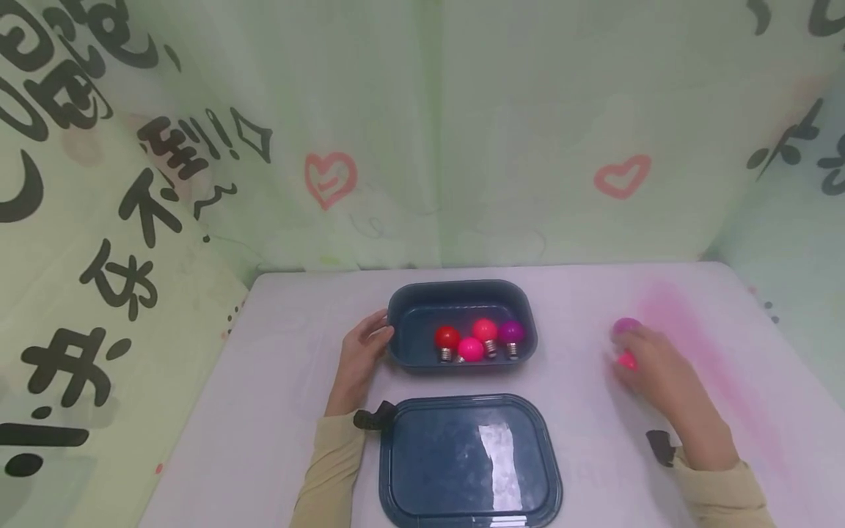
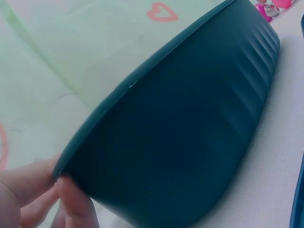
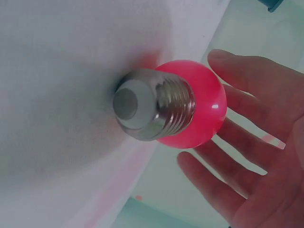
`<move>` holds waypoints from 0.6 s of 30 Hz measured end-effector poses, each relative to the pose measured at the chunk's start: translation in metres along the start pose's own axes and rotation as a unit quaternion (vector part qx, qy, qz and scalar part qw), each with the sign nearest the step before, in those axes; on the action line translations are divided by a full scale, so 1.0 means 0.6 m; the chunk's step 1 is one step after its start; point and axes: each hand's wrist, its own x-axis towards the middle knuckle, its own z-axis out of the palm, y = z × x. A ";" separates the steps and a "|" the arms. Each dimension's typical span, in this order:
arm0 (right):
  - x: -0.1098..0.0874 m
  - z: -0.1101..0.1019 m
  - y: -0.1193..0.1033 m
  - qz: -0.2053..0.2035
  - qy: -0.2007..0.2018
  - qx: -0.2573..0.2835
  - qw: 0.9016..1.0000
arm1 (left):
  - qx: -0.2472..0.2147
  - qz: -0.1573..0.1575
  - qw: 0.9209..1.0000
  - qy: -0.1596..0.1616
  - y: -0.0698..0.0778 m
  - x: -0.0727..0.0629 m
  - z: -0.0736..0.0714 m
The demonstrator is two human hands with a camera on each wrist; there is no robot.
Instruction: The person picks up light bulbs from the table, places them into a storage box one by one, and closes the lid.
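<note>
My left hand (image 1: 359, 361) pinches the left end of a dark blue plastic box (image 1: 412, 319), its fingertips at the rim. Inside the box lie several small round light bulbs with silver screw bases, among them a red bulb (image 1: 447, 337) and a purple bulb (image 1: 511, 332). Over on the right, my right hand (image 1: 660, 374) is at a pink bulb (image 3: 204, 107), its fingers spread and fairly straight behind the globe and the thumb by its edge. Just beyond those fingers shows another purple bulb (image 1: 626, 325), partly covered by the hand.
A dark blue lid (image 1: 455, 462) lies flat in front of the box, close to the left sleeve. The white table (image 1: 277, 440) bears a pink stain (image 1: 686, 323) near the right hand. Fabric walls with black writing and red hearts (image 1: 330, 180) enclose the back and sides.
</note>
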 end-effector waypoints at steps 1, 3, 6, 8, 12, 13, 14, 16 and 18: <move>-0.002 0.000 0.001 0.008 -0.006 -0.001 1.000 | 0.001 -0.002 1.000 0.000 0.000 0.000 0.000; -0.004 -0.001 0.001 0.022 -0.017 -0.001 1.000 | 0.003 -0.004 1.000 0.001 0.000 0.000 0.000; -0.006 -0.002 0.003 0.029 -0.020 -0.003 0.999 | 0.002 -0.003 1.000 -0.001 0.000 0.000 0.000; -0.007 -0.004 0.003 0.032 -0.019 0.001 0.999 | -0.005 -0.002 1.000 -0.005 0.001 -0.001 0.001; -0.009 -0.006 0.003 0.035 -0.018 0.003 0.999 | -0.014 -0.003 1.000 -0.013 0.006 -0.003 0.002; -0.010 -0.006 0.003 0.033 -0.015 0.003 0.999 | -0.015 -0.004 1.000 -0.013 0.006 -0.003 0.002; -0.011 -0.006 0.003 0.031 -0.013 0.002 0.999 | -0.015 -0.005 1.000 -0.012 0.007 -0.003 0.002; -0.012 -0.006 0.000 0.027 -0.007 0.000 1.000 | -0.012 -0.003 1.000 -0.008 0.002 -0.001 0.001; -0.011 -0.007 -0.003 0.025 -0.007 -0.004 1.000 | -0.007 -0.005 1.000 -0.007 0.003 -0.002 0.001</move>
